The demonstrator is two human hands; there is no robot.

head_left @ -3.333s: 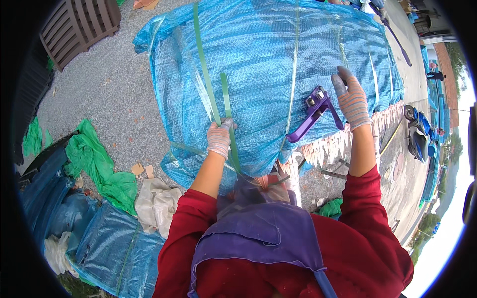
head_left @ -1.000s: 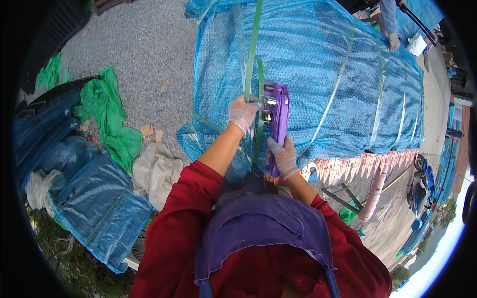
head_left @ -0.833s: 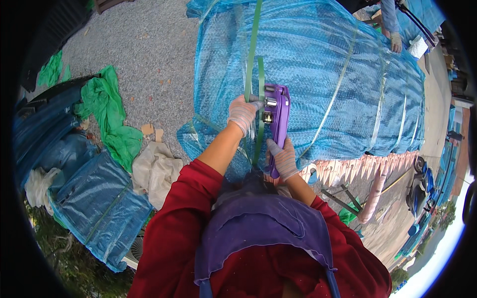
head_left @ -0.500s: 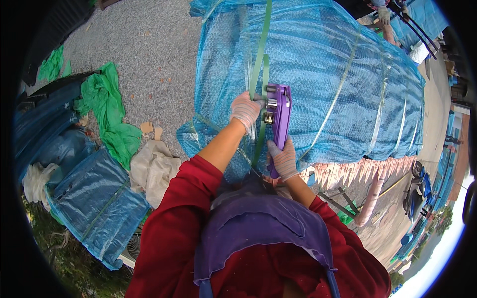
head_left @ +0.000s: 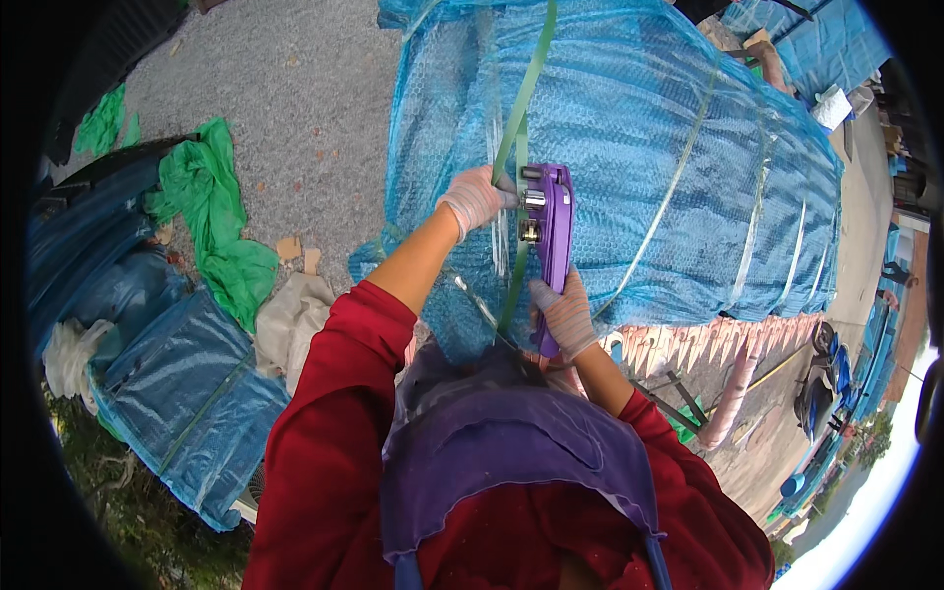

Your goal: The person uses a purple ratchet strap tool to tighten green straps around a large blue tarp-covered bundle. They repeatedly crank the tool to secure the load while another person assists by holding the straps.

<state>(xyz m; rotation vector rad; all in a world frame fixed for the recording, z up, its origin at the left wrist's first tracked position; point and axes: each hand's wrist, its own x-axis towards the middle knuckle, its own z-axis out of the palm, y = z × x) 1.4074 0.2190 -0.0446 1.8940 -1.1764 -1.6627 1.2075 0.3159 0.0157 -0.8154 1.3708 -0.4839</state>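
Left hand (head_left: pixel 479 197) pinches the green strap (head_left: pixel 523 108) by the purple tensioner (head_left: pixel 549 246), right hand (head_left: pixel 563 317) clamped on its handle, so I'd keep that strap flat and lined up while cranking.

I note a purple strapping tool (head_left: pixel 553 251), long-handled, standing roughly upright against the blue-netted bale (head_left: pixel 669 167), metal rollers facing left. A green strap (head_left: pixel 527 93) runs taut from the tool's head up over the bale.
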